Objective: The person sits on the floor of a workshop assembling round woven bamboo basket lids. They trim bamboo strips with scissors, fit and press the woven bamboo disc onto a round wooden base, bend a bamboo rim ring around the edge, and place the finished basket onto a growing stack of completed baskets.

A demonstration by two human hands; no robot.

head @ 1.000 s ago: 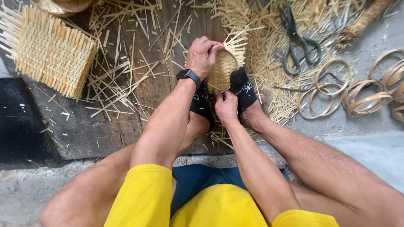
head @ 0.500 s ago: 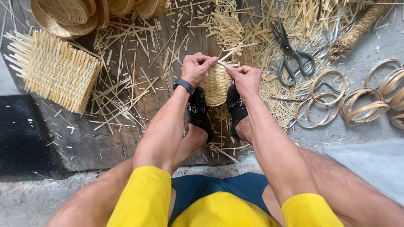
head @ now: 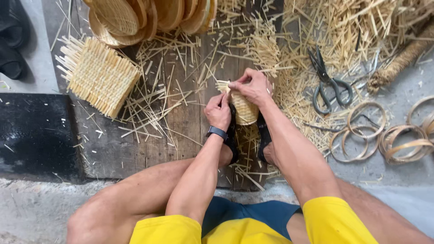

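Note:
A small round woven basket [head: 245, 111] of pale bamboo strips stands on edge between my two feet in black sandals. My left hand [head: 218, 110], with a dark wristband, grips the basket's left side. My right hand [head: 251, 86] pinches loose strip ends at the basket's top rim. Both forearms reach forward over my bent knees and yellow shorts.
A square woven mat [head: 99, 77] lies at the left on the wooden board [head: 181, 122]. Stacked finished baskets [head: 149, 16] sit at the top. Grey scissors [head: 326, 83] lie right of my hands. Bamboo rings [head: 384, 138] rest at the far right. Cut strips litter the floor.
My right hand rose from the basket's lower edge to its top rim. My left hand slid from the top down onto the left side. The view shifted, showing more stacked baskets.

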